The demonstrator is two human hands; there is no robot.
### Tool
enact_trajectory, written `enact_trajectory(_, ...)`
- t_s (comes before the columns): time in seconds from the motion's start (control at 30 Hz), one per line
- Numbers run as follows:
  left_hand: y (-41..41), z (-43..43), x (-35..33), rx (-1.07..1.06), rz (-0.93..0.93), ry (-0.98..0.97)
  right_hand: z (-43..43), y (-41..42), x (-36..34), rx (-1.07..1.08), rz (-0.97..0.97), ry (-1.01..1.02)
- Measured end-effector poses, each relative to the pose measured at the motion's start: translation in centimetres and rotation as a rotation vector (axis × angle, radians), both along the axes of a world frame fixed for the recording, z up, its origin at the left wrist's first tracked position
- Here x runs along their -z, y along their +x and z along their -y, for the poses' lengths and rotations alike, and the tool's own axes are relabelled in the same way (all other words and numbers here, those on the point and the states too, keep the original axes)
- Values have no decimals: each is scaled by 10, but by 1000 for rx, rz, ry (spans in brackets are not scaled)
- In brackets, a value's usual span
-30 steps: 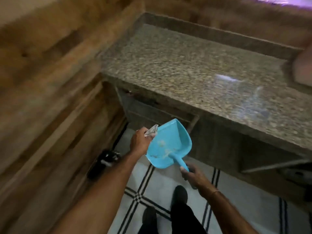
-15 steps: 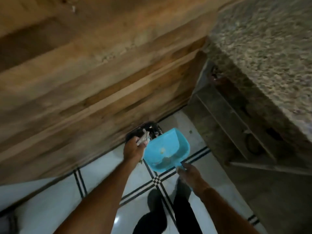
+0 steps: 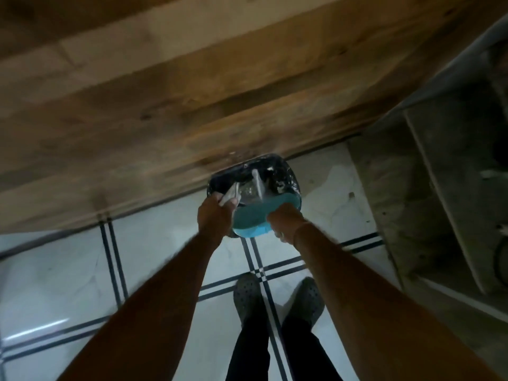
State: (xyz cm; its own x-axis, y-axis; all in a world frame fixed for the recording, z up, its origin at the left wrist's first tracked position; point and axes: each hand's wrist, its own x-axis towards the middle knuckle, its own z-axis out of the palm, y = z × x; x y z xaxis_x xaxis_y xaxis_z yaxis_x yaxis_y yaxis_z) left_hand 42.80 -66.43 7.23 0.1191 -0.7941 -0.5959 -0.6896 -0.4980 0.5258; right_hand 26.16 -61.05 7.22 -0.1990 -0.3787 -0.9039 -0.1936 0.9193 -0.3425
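Dustpan (image 3: 254, 219), blue plastic, hangs tipped over the bin (image 3: 292, 180), its lip down inside the black rim and its back raised toward the person. The right hand (image 3: 284, 225) grips it at the near end, fingers curled where the handle must be; the handle itself is hidden under the hand. The left hand (image 3: 215, 219) hovers just beside the dustpan at the bin's left edge and pinches a crumpled pale scrap (image 3: 230, 194) between thumb and fingers; whether it is paper or cloth I cannot tell. The bin stands on the floor (image 3: 154, 251) against the wall (image 3: 192, 105) and holds pale litter.

The dustpan looks light and stiff, a thin moulded shell that should keep its shape under one hand. Its smooth face likely lets dust slide off once tilted steeply, though fine grit may cling and need a tap on the rim. The handle is the place to hold: it gives the wrist control of the tilt and keeps fingers clear of dirt. Gripping the thin side walls would likely flex them. The scrap seems soft and near weightless, so a pinch will do.
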Motion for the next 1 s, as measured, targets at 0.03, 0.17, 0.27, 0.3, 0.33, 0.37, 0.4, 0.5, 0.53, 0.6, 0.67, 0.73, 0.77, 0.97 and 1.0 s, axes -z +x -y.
enact_trajectory(0.03, 1, 3, 5, -1, 11, -11, 1, 4, 4, 9, 13, 18)
enact_trajectory(0.17, 0, 6, 17, -55, -11, -14, -10, 17, 10, 134, 15, 24)
enact_trajectory(0.27, 0, 11, 21, -125, -74, -16, -25, 19, 6, 49, -100, -86)
enact_trajectory(0.3, 1, 15, 22, -167, -108, -14, -30, 20, 7, 2, -142, -113)
enact_trajectory(0.33, 1, 18, 23, -222, -141, -7, -34, 22, 10, -6, -153, -134)
enact_trajectory(0.37, 1, 22, 25, -281, -172, 4, -36, 24, 13, 23, -136, -163)
enact_trajectory(0.4, 2, 26, 28, -335, -203, 11, -37, 26, 18, 81, -97, -194)
enact_trajectory(0.5, 5, 36, 42, -439, -290, 23, -32, 33, 44, 285, 65, -260)
enact_trajectory(0.53, 5, 38, 47, -461, -327, 33, -30, 37, 53, 334, 111, -266)
enact_trajectory(0.6, 9, 39, 60, -499, -405, 68, -31, 48, 77, 384, 126, -260)
enact_trajectory(0.67, 13, 38, 74, -517, -486, 105, -33, 56, 100, 395, 32, -259)
enact_trajectory(0.73, 19, 34, 86, -531, -551, 135, -35, 59, 119, 362, -59, -283)
enact_trajectory(0.77, 22, 30, 91, -524, -574, 155, -35, 59, 128, 295, -114, -295)
enact_trajectory(0.97, 33, 5, 108, -503, -681, 245, -38, 59, 152, 13, -347, -235)
enact_trajectory(1.0, 33, 2, 108, -503, -693, 250, -37, 59, 153, -5, -347, -230)
